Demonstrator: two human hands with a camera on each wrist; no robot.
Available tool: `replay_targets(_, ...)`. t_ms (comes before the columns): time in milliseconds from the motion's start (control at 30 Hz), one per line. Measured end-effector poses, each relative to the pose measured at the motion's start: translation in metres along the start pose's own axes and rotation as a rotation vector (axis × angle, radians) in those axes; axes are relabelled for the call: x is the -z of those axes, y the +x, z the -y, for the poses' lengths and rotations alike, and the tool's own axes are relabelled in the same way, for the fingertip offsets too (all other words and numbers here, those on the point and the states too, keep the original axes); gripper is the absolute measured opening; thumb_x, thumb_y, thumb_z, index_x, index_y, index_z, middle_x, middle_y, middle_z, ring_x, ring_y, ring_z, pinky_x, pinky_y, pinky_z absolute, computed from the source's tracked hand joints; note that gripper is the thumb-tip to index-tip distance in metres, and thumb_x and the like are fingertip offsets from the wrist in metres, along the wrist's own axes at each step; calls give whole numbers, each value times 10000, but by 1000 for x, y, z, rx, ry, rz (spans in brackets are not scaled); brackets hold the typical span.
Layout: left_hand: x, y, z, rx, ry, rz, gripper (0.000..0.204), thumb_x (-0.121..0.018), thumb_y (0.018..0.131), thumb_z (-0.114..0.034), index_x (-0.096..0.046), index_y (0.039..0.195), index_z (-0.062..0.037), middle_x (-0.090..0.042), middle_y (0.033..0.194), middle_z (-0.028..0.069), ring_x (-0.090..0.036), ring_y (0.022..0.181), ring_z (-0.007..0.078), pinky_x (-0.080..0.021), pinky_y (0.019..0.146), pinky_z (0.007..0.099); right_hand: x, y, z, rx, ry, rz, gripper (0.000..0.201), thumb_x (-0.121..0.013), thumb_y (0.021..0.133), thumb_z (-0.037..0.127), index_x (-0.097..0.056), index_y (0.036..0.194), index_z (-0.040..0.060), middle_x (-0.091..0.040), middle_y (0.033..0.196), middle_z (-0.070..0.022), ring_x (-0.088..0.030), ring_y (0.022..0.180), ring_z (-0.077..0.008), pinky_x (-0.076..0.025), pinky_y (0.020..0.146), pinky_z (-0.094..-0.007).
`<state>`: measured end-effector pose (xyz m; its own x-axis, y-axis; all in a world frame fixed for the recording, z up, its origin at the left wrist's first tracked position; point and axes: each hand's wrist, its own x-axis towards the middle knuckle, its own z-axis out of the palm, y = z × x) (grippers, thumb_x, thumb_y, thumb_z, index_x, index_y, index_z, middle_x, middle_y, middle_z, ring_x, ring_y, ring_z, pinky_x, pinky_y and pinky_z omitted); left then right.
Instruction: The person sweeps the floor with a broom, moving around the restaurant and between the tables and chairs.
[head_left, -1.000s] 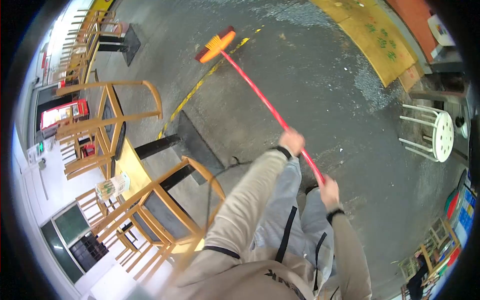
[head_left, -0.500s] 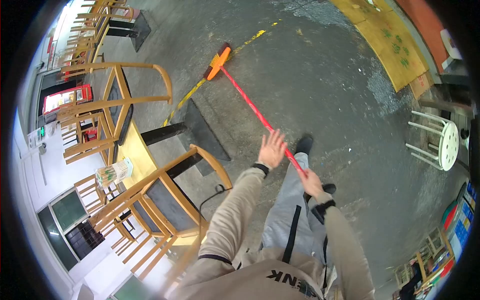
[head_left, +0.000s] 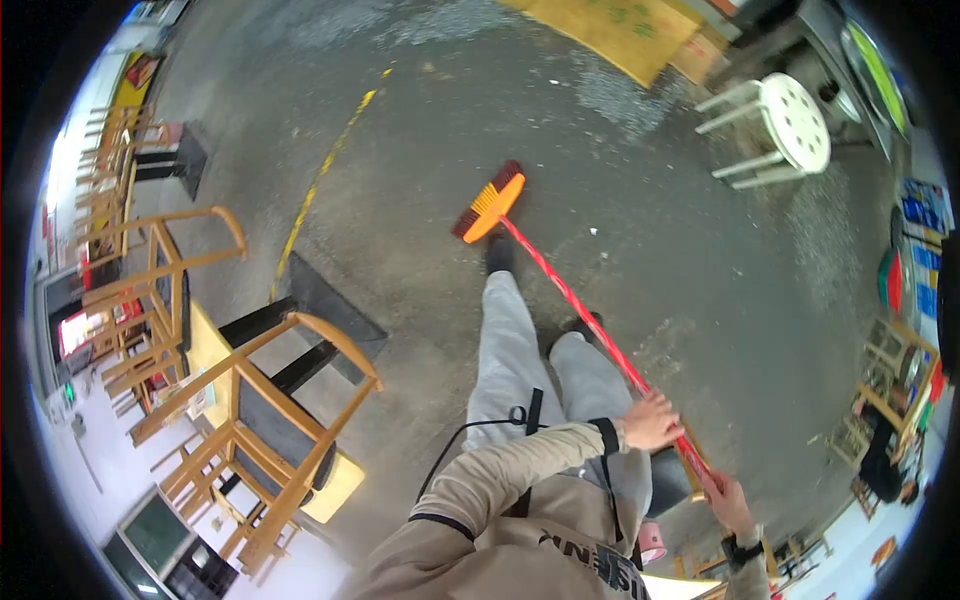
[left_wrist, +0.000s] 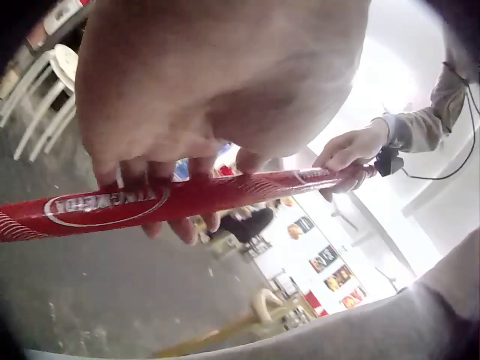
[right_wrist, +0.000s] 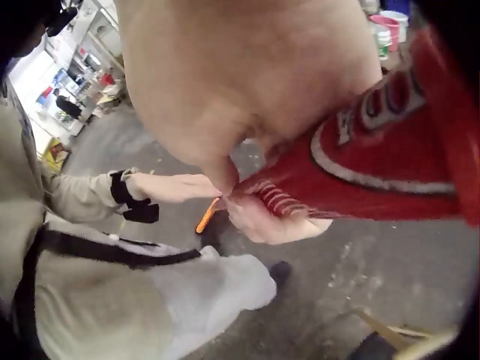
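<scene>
A broom with an orange head (head_left: 490, 212) and dark red and yellow bristles lies ahead of the person's front shoe (head_left: 498, 254). Its long red handle (head_left: 580, 305) slants back to the person's right side. My right hand (head_left: 730, 505) grips the handle near its upper end, and the right wrist view shows fingers (right_wrist: 262, 221) wrapped around it. Farther down, my left hand (head_left: 650, 422) lies across the handle. In the left wrist view its fairly straight fingers pass behind the handle (left_wrist: 247, 191), with fingertips (left_wrist: 182, 229) showing below.
Wooden chairs (head_left: 280, 420) rest upturned on tables at the left, above a black table base (head_left: 335, 310). A white stool (head_left: 795, 125) stands at the upper right, near yellow cardboard (head_left: 610, 35). A worn yellow line (head_left: 310, 195) crosses the grey floor (head_left: 430, 130).
The view has turned, and the broom head has come nearer the feet. Both hands have moved back to the right. The left hand, spread half a second ago, now lies across the handle.
</scene>
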<state>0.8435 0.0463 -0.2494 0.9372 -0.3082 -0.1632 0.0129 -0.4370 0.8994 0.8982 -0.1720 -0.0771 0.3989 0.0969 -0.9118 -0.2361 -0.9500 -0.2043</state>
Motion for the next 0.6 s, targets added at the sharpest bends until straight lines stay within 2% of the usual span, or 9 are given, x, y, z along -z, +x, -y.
replay_targets(100, -79, 7, -61, -193, -127, 164, 396, -461, 884, -427, -615, 778, -79, -578, 787, 125, -540, 847, 277, -398, 781, 424, -13, -80, -93, -24, 148, -155, 263, -582, 888, 251, -601, 814, -1, -511, 527, -64, -491, 466, -135, -372, 445, -316)
replay_targets(200, -144, -3, -108, -199, -86, 438, 400, -469, 870, -445, -619, 756, -92, -583, 744, 131, -560, 788, 278, -406, 722, 411, -43, -140, -142, -119, 135, -141, 266, -578, 889, 250, -603, 827, -8, -515, 526, -84, -443, 426, -160, -343, 422, -323)
replay_targets(267, -176, -17, -121, -244, -51, 422, 403, -473, 862, -455, -616, 732, -100, -586, 729, 122, -569, 779, 269, -400, 703, 402, -60, -158, -143, -53, 28, -237, 333, -569, 881, 279, -553, 736, -20, -426, 480, -69, -434, 448, -141, -330, 422, -328)
replay_targets(300, -183, -20, -126, -249, -6, 423, 414, -471, 863, -453, -615, 704, -99, -586, 703, 115, -572, 756, 265, -398, 691, 396, -65, -164, -147, -5, 155, -229, 245, -549, 914, 217, -574, 817, -7, -519, 634, -112, -454, 599, -134, -389, 541, -328)
replay_targets(400, -179, -18, -129, -253, 26, 436, 454, -463, 867, -446, -607, 613, -97, -575, 611, 96, -575, 661, 258, -393, 653, 381, -76, -170, -148, -161, 132, -193, 287, -524, 921, 267, -575, 950, -14, -591, 771, -158, -544, 695, -209, -443, 625, -346)
replay_targets(433, -176, -19, -126, -301, 52, 266, 474, -458, 870, -438, -602, 577, -95, -561, 565, 86, -569, 610, 256, -395, 638, 380, -83, -162, -156, -129, 47, -260, 277, -580, 889, 241, -585, 798, -21, -496, 516, -59, -427, 445, -126, -325, 426, -298)
replay_targets(467, -173, -10, -122, -275, 106, 363, 455, -465, 870, -417, -603, 582, -93, -563, 575, 92, -567, 602, 254, -394, 631, 386, -88, -152, -163, -132, 44, -249, 277, -580, 889, 241, -585, 798, -21, -496, 516, -59, -427, 445, -126, -325, 426, -298)
replay_targets(533, -159, 9, -101, -307, 184, 230, 423, -480, 862, -384, -605, 578, -97, -560, 574, 93, -561, 607, 248, -394, 644, 383, -89, -119, -162, 63, 86, -404, 284, -584, 886, 229, -571, 778, -33, -479, 518, -40, -420, 480, -90, -312, 430, -291)
replay_targets(600, -140, 34, -79, -269, 324, 214, 329, -519, 817, -330, -611, 583, -116, -559, 580, 79, -561, 665, 240, -404, 694, 384, -77, -78, -132, -61, 265, -353, 282, -592, 884, 228, -571, 803, -41, -450, 550, -33, -396, 509, -77, -305, 437, -287)
